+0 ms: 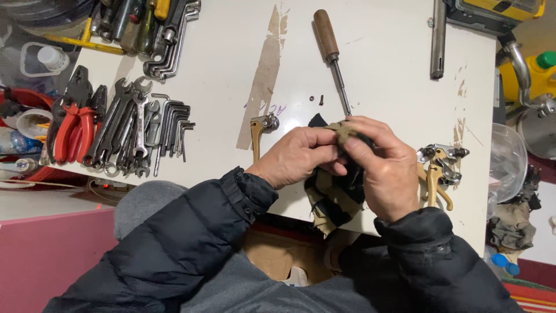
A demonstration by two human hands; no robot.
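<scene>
On the white table (pixel 382 64), tools are lying all around the hands. At the far left, red-handled pliers (pixel 72 130) are sitting beside a heap of wrenches (pixel 124 130) and a fan of hex keys (pixel 174 124), well apart from the work. Straight ahead, a wooden-handled screwdriver (pixel 331 55) is pointing toward the hands, its tip reaching just past the fingers, with two small dark screws (pixel 317 99) lying just beside its shaft. A metal rod (pixel 438 37) is resting at the far right edge of the table. A gold-coloured brake lever (pixel 259 132) is lying just beside the left hand (pixel 295 156), and a cluster of similar levers (pixel 438 169) is sitting near the right hand (pixel 385 171). Nothing is standing between the hands and the cloth they are working.

Both hands are meeting at the near edge of the table over a black-and-tan striped rag (pixel 336 194). The right hand is pinching a bunched tan fold of it between thumb and fingertips, and the left hand is closing its fingers on the same bundle from the other side. Most of the rag is hanging down below the hands, over the table's edge. Whether anything is wrapped inside the cloth cannot be told.
</scene>
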